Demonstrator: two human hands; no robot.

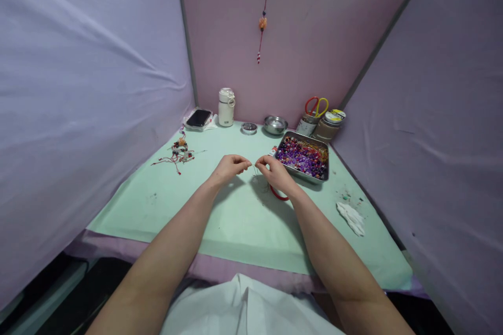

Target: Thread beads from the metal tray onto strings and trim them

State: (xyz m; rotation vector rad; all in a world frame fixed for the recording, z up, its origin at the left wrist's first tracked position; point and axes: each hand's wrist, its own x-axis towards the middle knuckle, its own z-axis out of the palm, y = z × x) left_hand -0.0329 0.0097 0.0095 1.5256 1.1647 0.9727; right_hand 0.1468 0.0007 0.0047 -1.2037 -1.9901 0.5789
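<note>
Over the middle of the pale green tabletop (243, 230), my left hand (231, 167) and my right hand (272, 171) are raised with their fingertips close together. Both pinch a thin pale thread (256, 170), which hangs in loose strands below the fingers. A red ring-shaped handle (279, 194) lies on the table, partly hidden under my right hand and wrist. Just right of that hand is a metal tray (308, 177) filled with purple, red and orange beads and threads.
Beaded red cords (181, 154) lie at left. Along the back are a phone (198, 119), a white bottle (226, 108), a small round dish (249, 128), a metal bowl (275, 125), scissors (312, 107) in a jar and another jar (329, 125). A white cloth (351, 218) lies right.
</note>
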